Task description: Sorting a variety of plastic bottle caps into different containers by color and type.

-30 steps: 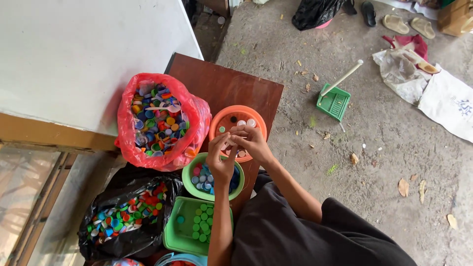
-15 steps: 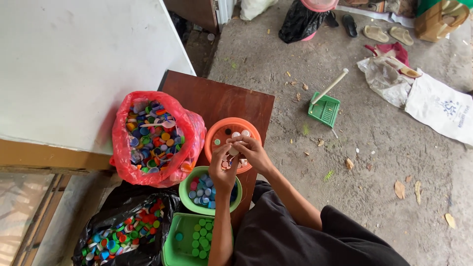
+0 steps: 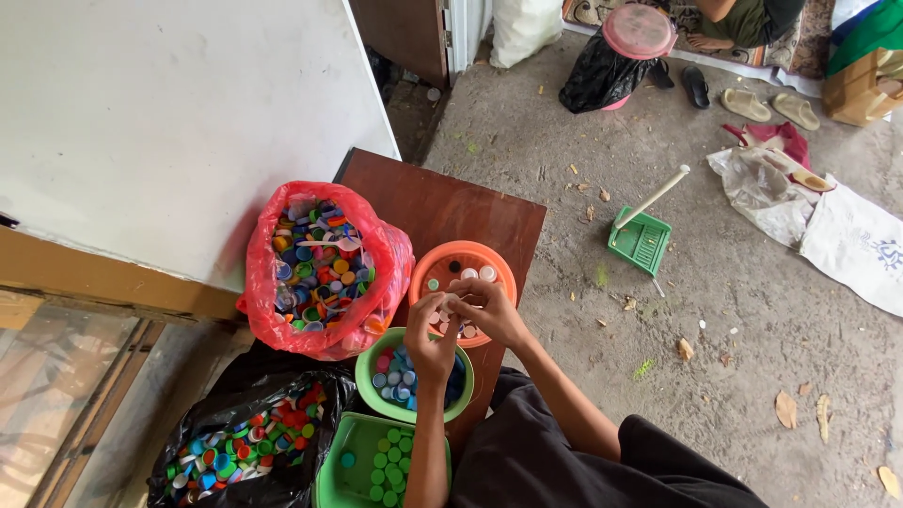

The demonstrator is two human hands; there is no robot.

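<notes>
**Two hands meet over the orange bowl of caps**

The person sits low, and all the tubs are close by so nothing is a long reach. The left hand (image 3: 431, 331) and the right hand (image 3: 484, 309) come together just above the orange bowl (image 3: 442, 259). Both hands curl around something small and pale, likely a bottle cap (image 3: 450, 303), pinched between the fingertips. It is too small to tell more. Holding it over the bowl means a dropped cap lands inside, not on the floor.

The orange bowl sits on a dark brown wooden surface (image 3: 470, 212). It holds only a few caps, mostly white ones. Just in front of it, nearer the person, is a green bowl (image 3: 369, 386) with blue and pale caps. Next to that, at the bottom, is a green square tub (image 3: 343, 442) with only green caps. Each tub seems to keep one colour group, so the caps stay apart.

To the left, touching the bowls, a red plastic bag (image 3: 376, 254) stands open and full of mixed caps. A black plastic bag (image 3: 235, 404) lies lower left, also open and full of mixed colours. Their mouths are rolled open so a hand can dip in easily.

Well apart on the concrete floor lie a green dustpan (image 3: 641, 240) and some sandals (image 3: 769, 105).
</notes>
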